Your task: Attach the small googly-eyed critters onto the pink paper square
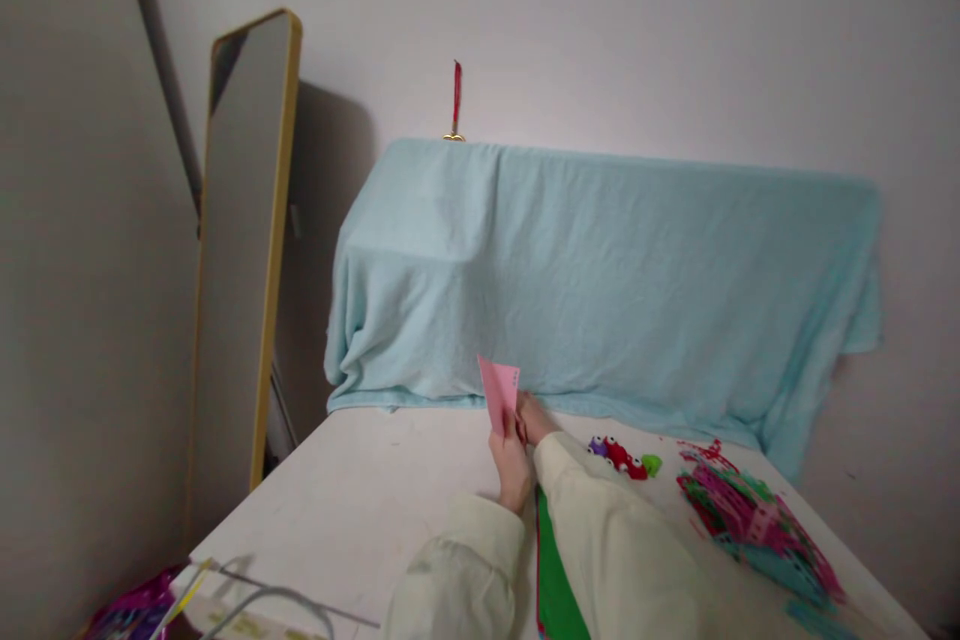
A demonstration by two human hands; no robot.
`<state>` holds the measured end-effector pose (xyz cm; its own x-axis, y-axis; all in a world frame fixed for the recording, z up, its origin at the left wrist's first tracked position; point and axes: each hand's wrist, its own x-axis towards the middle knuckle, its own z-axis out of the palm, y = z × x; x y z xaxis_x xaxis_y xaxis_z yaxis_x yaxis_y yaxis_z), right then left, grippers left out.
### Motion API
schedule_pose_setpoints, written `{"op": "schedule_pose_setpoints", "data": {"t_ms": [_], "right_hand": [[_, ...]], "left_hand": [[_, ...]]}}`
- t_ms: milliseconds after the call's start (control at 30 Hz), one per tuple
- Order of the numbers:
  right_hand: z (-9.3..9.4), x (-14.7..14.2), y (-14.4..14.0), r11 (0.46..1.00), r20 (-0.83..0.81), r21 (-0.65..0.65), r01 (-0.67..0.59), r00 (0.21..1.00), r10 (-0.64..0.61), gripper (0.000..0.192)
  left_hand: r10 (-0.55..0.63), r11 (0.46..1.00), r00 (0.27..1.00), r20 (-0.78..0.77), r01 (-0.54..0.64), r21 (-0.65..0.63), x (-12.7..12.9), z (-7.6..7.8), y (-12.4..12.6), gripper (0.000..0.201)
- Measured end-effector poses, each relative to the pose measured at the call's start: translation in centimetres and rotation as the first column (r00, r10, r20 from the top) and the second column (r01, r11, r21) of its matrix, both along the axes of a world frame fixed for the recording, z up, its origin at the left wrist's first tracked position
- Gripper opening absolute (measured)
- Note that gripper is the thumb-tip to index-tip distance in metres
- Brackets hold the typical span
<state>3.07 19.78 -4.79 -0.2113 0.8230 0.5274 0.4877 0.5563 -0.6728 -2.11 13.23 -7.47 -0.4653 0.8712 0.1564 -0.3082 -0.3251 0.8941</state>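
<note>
Near the back edge of the white table, my left hand (511,465) is closed on a pink sheet (498,388), with the thumb laid over its lower part. The sheet stands up from the hand and has small dark marks at its upper right corner. My right hand (534,417) is right behind and beside the left one, fingers bent in at the sheet's right edge. Its fingertips are mostly hidden, so what they pinch is unclear. Under my right forearm lies a flat green piece (555,575) with a thin red edge, partly covered by the sleeve.
Small purple, red and green figures with round eyes (619,455) sit right of my hands. Further right is a pile of pink, green and teal strips (757,520). A light blue cloth (637,280) hangs behind the table (360,490). A gold-framed mirror (244,250) leans at left.
</note>
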Motion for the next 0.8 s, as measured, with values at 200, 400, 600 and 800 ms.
{"op": "schedule_pose_setpoints", "data": {"t_ms": [200,400,600,800], "right_hand": [[2.6,3.5,-1.9,0.996,-0.268,-0.085,0.031,0.962,-0.053,0.031],[1.3,9.7,-9.1,0.986,-0.674,-0.158,-0.047,0.735,-0.074,0.050],[-2.9,11.0,-9.5,0.970,-0.720,-0.241,-0.046,0.678,-0.146,0.045],[-4.3,10.9,-8.6,0.967,-0.715,-0.249,-0.052,0.683,-0.148,0.054]], "left_hand": [[-0.198,0.980,0.980,-0.003,0.198,-0.021,0.9,-0.8,0.5,0.052],[-0.497,0.861,0.856,-0.140,0.507,0.039,2.0,-2.2,1.2,0.052],[-0.511,0.852,0.831,-0.220,0.524,-0.001,1.9,-2.1,1.0,0.049],[-0.378,0.912,0.838,-0.394,0.411,-0.001,1.6,-1.3,0.1,0.040]]}}
